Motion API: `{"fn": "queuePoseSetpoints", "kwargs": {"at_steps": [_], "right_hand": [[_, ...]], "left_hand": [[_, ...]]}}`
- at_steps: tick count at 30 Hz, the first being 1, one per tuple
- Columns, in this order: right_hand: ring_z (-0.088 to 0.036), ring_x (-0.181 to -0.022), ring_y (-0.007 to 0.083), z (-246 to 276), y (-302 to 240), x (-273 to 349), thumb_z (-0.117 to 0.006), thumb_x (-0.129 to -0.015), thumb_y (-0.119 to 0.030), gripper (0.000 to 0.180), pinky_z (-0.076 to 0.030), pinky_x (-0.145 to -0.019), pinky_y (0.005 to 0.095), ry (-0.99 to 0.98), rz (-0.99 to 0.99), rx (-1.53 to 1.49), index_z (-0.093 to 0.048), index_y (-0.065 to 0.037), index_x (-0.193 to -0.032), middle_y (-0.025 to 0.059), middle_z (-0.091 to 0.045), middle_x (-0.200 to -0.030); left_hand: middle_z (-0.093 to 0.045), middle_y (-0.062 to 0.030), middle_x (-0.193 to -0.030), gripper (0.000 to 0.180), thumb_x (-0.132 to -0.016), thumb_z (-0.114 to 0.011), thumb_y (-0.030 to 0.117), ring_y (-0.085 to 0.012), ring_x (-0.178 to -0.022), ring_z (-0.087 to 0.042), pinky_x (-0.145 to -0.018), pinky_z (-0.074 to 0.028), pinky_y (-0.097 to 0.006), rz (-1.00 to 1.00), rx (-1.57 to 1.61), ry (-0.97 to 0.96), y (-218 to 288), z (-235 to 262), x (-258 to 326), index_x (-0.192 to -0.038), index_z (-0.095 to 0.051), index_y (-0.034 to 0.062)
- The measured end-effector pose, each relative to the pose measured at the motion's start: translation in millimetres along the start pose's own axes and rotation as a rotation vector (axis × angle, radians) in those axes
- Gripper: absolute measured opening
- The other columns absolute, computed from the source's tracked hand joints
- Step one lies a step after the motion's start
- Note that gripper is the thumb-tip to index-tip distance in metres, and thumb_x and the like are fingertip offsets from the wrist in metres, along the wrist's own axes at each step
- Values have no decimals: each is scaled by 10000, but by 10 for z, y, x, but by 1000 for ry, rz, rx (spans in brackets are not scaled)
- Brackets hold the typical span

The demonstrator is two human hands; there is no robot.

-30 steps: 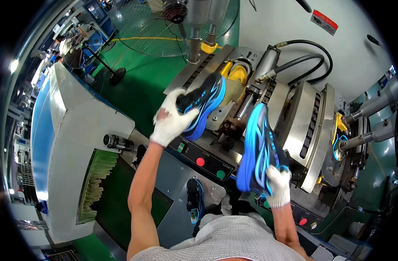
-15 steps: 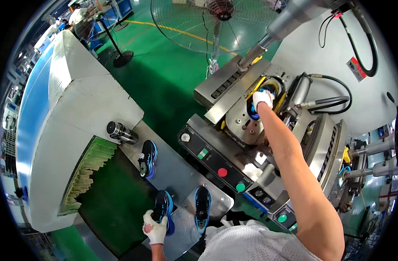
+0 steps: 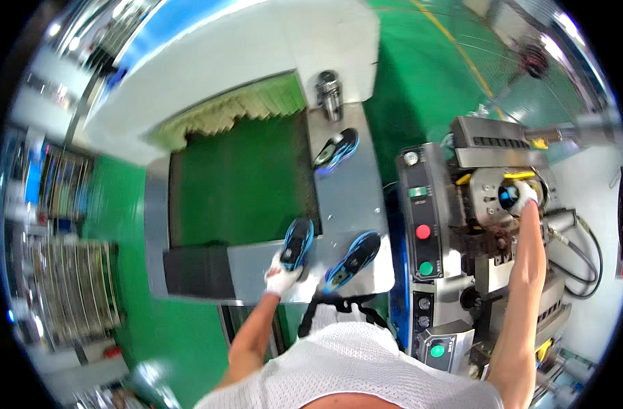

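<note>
My left hand (image 3: 282, 278), in a white glove, grips the heel end of a black and blue sports shoe (image 3: 297, 244) at the near corner of the conveyor opening. To its right lies a second black and blue shoe (image 3: 353, 260) on the metal ledge. A third such shoe (image 3: 337, 150) rests farther up the ledge. At the far right, my gloved right hand (image 3: 526, 194) is closed on another dark blue shoe (image 3: 508, 197) seated in the metal press (image 3: 486, 198); its fingertips are partly hidden.
A steel flask (image 3: 330, 95) stands at the ledge's far end, beside the white oven housing (image 3: 257, 58) with its green strip curtain (image 3: 230, 109). A control panel with buttons (image 3: 420, 218) lies between ledge and press. Behind is a fan (image 3: 533, 61). Rack carts (image 3: 69, 293) stand left.
The view has swung to the left, so the conveyor opening now sits near the middle and the press at the right. Each hand stays on its shoe.
</note>
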State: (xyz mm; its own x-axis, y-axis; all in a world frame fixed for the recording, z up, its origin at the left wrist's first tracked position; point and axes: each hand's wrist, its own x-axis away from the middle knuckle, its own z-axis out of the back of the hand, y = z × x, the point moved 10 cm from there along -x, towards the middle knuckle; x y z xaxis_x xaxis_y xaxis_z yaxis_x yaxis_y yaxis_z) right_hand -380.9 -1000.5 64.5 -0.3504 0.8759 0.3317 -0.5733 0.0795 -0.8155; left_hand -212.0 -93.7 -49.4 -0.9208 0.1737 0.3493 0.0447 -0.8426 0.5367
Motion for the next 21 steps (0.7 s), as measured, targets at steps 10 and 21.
{"fn": "queuePoseSetpoints", "kwargs": {"at_steps": [10,21], "right_hand": [[-235,-1522,412,-2189,213,4355,-736,-873,-388,952,-176,-1251,507,15,585,820,-264,50,-1575,253,-241,-1650],[-531,-1337,319,-3606,1562,5251,-896,-717,-417,1164,-404,-1125,386,-43,-84,592,-252,62,-1559,263,-536,-1435]], "left_hand": [[-688,-156,-1129,705,-759,-852,192,-287,-1031,-688,-923,-535,-395,-246,251,18,175,-8,-30,-1343,-503,6],[-633,-199,-1257,762,-747,-815,234,-364,-1158,-640,-1005,-498,-439,-241,250,-325,242,-111,-217,-1403,-474,44]]}}
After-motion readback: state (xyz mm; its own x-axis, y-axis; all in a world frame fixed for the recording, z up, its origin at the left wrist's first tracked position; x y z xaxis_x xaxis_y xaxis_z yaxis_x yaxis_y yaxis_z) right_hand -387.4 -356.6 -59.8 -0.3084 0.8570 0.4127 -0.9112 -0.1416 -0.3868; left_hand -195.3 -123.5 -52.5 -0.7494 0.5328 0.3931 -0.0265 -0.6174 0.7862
